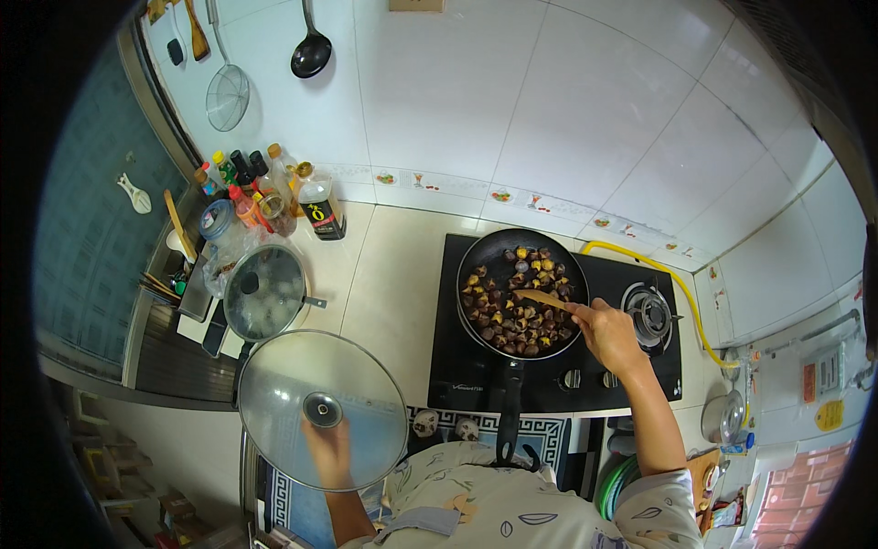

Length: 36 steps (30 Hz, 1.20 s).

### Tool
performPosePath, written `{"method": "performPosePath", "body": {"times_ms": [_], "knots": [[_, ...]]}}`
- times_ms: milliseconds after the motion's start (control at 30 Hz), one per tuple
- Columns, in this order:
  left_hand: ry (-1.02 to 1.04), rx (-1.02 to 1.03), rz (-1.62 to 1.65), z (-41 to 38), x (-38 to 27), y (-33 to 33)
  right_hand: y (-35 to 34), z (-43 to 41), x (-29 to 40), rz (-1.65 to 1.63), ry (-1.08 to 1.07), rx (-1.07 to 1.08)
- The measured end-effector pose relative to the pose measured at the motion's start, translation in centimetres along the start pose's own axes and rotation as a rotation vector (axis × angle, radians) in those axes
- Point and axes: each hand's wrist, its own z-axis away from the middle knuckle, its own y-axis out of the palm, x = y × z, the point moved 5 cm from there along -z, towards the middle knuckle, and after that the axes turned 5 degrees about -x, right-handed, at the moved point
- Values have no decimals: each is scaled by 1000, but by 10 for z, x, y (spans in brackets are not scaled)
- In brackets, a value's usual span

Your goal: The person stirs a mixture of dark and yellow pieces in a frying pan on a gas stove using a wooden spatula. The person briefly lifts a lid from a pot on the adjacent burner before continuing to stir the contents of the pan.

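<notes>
Chestnuts [525, 319], many split with yellow flesh showing, lie in a black frying pan [509, 361] on the left side of the gas hob. My right hand [603, 333] grips a wooden spatula [542, 296] at the pan's right rim, its blade among the chestnuts. The pan's black handle [509, 412] points towards me. Off to the left, my left hand [328, 446] holds a large glass lid [274, 384] by its central knob [322, 410]; the fingers show blurred through the glass. This lid is apart from the pan.
A bare burner [647, 312] and a yellow gas hose [675, 274] are on the right. A smaller lidded pot [264, 295] stands left, near sauce bottles [322, 209] and jars. A ladle [311, 55] and a wire skimmer [228, 97] hang on the tiled wall.
</notes>
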Motion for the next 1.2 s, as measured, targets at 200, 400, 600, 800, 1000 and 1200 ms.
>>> {"method": "performPosePath", "body": {"times_ms": [200,400,600,800,1000,1200], "knots": [[-5,130,-73,-8,11,-29,-4,3,-2,48,-6,39],[-89,137,42,-10,14,-29,-15,7,4,63,-14,4],[-180,86,178,-8,12,-19,-12,4,14,96,-81,-60],[-49,12,28,1,3,-2,8,3,13,227,-141,-16],[-197,47,219,-4,5,-8,14,-2,7,247,-133,-14],[-198,16,257,-4,10,-14,-2,-5,-1,159,-39,-114]]}}
